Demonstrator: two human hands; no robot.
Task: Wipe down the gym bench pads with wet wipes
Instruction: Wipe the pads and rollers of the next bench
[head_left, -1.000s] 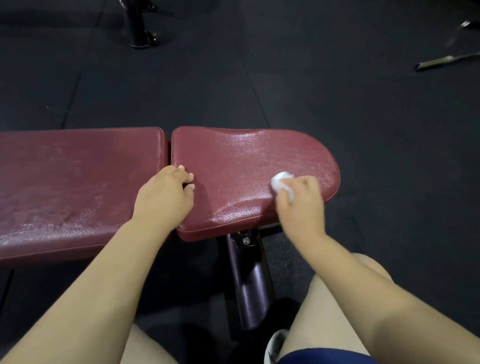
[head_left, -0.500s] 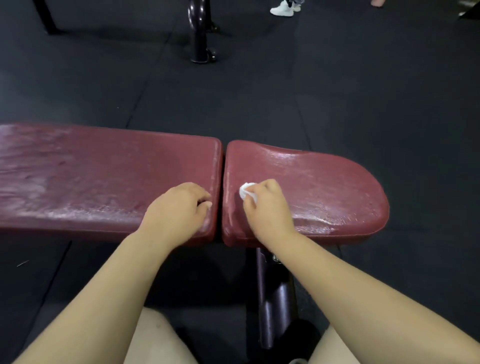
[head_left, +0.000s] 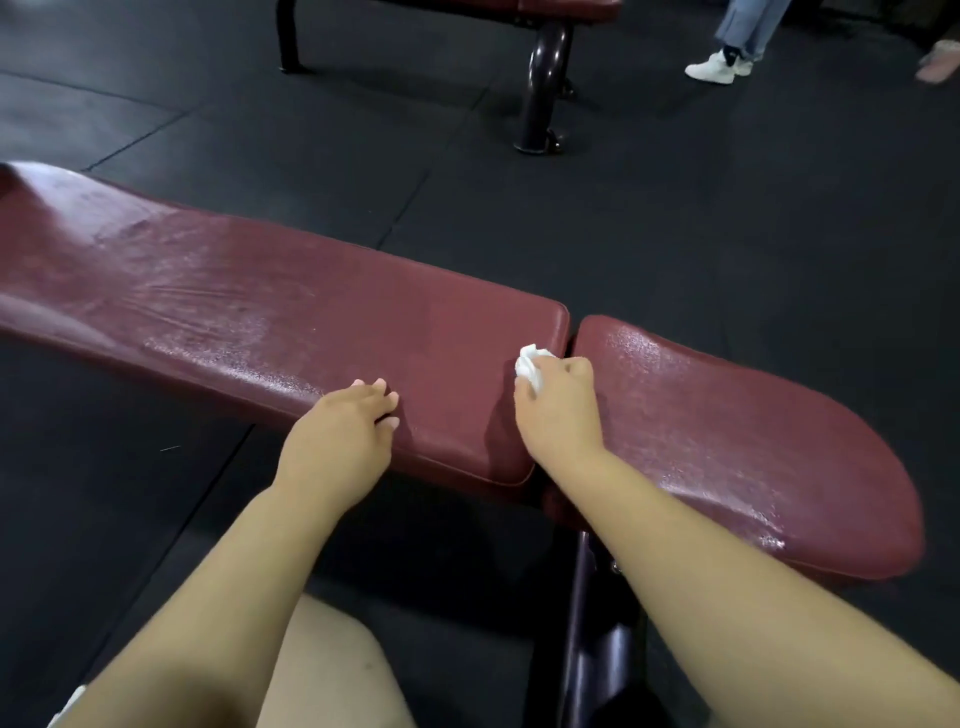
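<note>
- We saw a long maroon pad (head_left: 234, 306) and a shorter seat pad (head_left: 753, 452) lying end to end with a narrow gap between them, both glistening in patches.
- Our left hand (head_left: 337, 441) rested on the long pad near its front edge.
- Our right hand (head_left: 558, 410) pressed a crumpled white wipe (head_left: 529, 366) onto the long pad's end, beside the gap.
- The black mat floor (head_left: 675, 218) bore another bench's foot (head_left: 537, 140).

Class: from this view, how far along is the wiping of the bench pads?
Done, seemingly: the short seat pad glistens wet all over. In hand: the right hand grips a balled wipe at the end of the long pad beside the gap, while the left hand rests on that pad. Left: likely most of the long pad, whose sheen is patchy, so I cannot be sure.
</note>
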